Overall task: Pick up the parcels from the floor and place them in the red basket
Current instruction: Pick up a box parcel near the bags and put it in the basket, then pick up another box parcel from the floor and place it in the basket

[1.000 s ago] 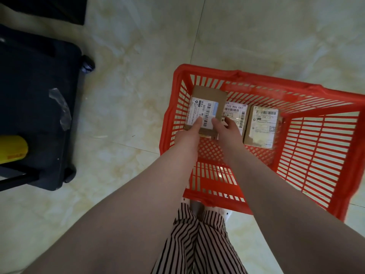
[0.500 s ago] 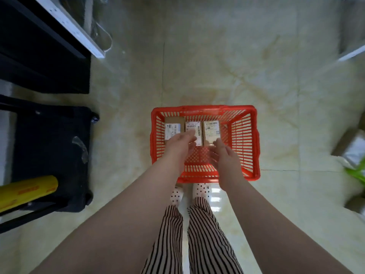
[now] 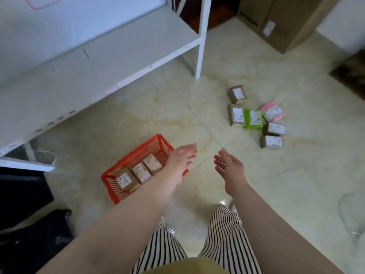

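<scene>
The red basket (image 3: 126,161) stands on the floor at lower left of centre with three brown labelled parcels (image 3: 141,172) side by side inside. My left hand (image 3: 182,158) hovers over the basket's right end, fingers apart and empty. To its right, my right hand (image 3: 230,167) is open above bare floor. Further right and farther away, several parcels lie in a cluster on the floor: brown boxes (image 3: 238,94) (image 3: 271,141), a green one (image 3: 253,119) and a pink one (image 3: 272,113).
A white metal shelf unit (image 3: 122,50) runs across the upper left, its leg (image 3: 200,54) close to the parcel cluster. Large cardboard boxes (image 3: 284,22) stand at the top right. A dark cart (image 3: 23,194) sits at the lower left. My striped trousers fill the bottom.
My hands let go of the parcel in the basket and lifted out. I rose and the view turned right, bringing the parcels on the floor into sight.
</scene>
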{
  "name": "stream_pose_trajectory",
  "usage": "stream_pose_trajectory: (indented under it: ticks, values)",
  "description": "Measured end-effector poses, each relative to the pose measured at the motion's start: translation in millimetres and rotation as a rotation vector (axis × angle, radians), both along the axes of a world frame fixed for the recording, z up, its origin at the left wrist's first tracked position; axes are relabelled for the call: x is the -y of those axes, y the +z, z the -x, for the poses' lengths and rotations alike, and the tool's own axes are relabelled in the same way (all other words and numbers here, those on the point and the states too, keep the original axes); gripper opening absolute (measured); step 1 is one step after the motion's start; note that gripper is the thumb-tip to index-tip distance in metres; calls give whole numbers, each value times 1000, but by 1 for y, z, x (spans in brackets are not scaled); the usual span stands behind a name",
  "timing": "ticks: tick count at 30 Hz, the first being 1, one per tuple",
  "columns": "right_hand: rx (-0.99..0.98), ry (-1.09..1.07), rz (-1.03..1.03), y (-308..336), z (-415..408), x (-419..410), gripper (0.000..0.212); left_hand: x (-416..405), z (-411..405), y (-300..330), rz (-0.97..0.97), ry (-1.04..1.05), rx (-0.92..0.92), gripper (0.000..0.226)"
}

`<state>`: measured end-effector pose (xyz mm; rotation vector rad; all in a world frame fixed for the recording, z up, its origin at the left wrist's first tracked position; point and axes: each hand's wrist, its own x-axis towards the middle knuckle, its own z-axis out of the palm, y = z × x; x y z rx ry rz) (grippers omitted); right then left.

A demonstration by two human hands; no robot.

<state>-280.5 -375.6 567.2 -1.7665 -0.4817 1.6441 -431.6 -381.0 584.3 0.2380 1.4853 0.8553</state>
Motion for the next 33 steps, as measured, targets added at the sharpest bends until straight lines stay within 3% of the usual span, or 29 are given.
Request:
stream_pose_trajectory:
  ticks: [5,12,21,25,28,33]
  values:
    - [-16,-83,2,22,-133,-34,37,-52,-126,11,16,-102,8,9]
    - [129,-144,-6,48,-303,-79,15,-107,-272,15,9,-167,46,19]
    - [84,-224,73,35,-395,-157,16,-194,-370,-2,47,-264,-20,31]
    - [96,-194,97,24,-427,-215,25,-244,-405,-12,73,-298,-35,21]
    - [112,-167,117,19,-452,-263,22,-285,-431,-18,83,-322,-61,38]
    - [116,-175,163,3,-491,-319,28,-339,-469,-19,119,-330,-98,42]
